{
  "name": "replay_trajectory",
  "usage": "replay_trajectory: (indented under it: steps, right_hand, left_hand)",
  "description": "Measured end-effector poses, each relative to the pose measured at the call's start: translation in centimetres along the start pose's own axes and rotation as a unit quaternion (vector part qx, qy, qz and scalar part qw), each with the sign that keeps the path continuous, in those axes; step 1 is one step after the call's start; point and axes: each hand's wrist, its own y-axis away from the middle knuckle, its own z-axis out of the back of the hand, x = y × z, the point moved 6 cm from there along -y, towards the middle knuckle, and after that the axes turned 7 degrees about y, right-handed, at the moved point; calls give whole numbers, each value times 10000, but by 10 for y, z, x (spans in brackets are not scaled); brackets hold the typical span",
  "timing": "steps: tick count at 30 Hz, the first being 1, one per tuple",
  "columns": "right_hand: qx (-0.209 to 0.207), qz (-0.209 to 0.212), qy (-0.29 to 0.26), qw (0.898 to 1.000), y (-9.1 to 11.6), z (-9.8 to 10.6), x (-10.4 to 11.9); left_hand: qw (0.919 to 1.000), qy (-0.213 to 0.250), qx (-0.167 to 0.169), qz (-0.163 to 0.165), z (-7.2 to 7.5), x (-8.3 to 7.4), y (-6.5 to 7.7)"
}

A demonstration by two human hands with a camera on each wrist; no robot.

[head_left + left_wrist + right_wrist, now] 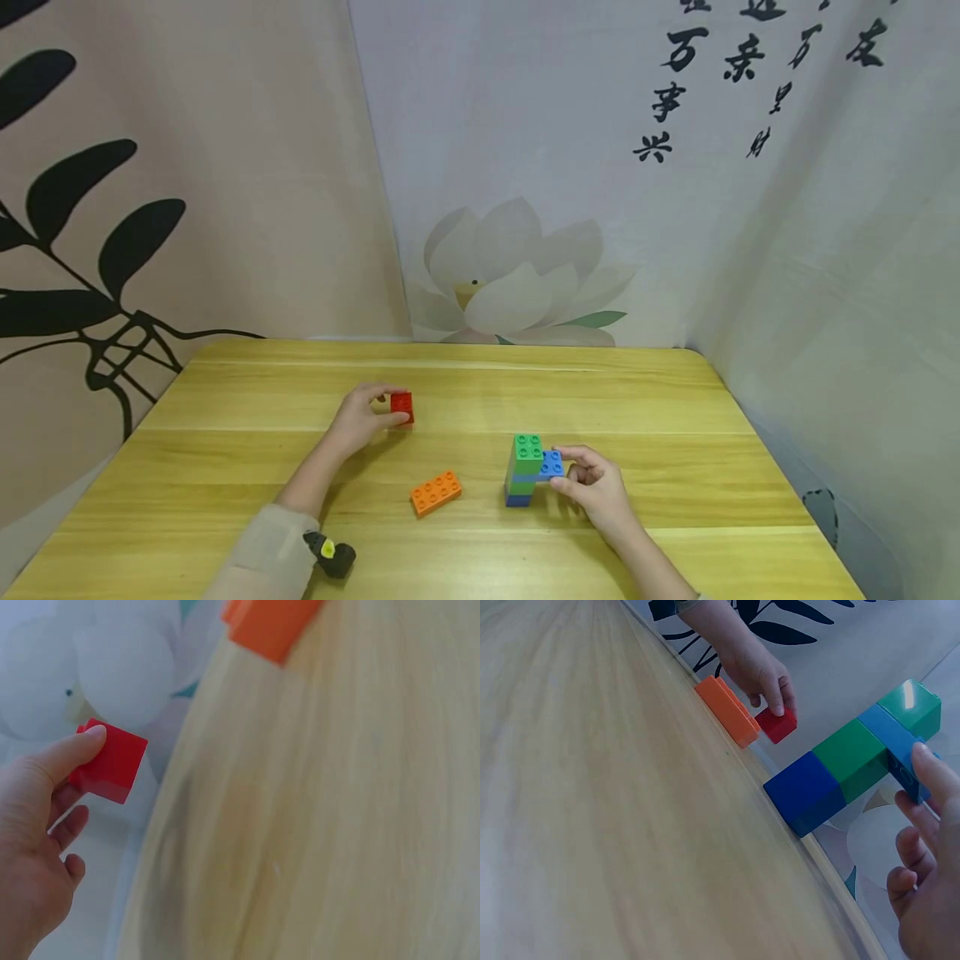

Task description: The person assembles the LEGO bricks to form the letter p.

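My left hand (358, 423) pinches a small red toy building brick (402, 405) between thumb and fingers, towards the back of the table; the left wrist view shows the same red brick (116, 766) with the thumb on one side. At right stands an upright stack of bricks (851, 760): dark blue at the bottom, then green, a lighter blue brick (552, 463) jutting out sideways, and a green brick (528, 451) on top. The thumb and index finger of my right hand (602, 492) pinch the jutting end of that lighter blue brick.
An orange brick (437, 493) lies on the wooden table (420, 558), studs up, between the two hands. Behind the table's far edge hangs a printed cloth (525, 150) with a flower and writing. A dark band (333, 557) sits at the left sleeve.
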Motion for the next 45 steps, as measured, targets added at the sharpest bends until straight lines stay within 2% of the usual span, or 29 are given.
replay_trajectory:
  steps: [6, 11, 17, 30, 35, 45]
  right_hand:
    - [-5, -21, 23, 10000, 0, 0, 2]
    - [-8, -26, 8, 10000, 0, -1, 2]
    - [17, 5, -15, 10000, 0, -1, 1]
    - [-9, 53, -157, 9999, 1, -2, 0]
    - [-12, 67, -170, 9998, 1, -2, 0]
    - [-11, 2, -152, 9999, 1, -2, 1]
  left_hand:
    - [9988, 432, -208, -132, 0, -24, 7]
    - [9951, 777, -412, -443, -2, -48, 13]
    - [9909, 1083, -451, -661, -11, -77, 21]
    - [9843, 1503, -191, -907, -39, -130, 35]
    - [9810, 1671, -109, -982, -51, -145, 38]
    - [9781, 1617, 18, -1312, -78, -172, 39]
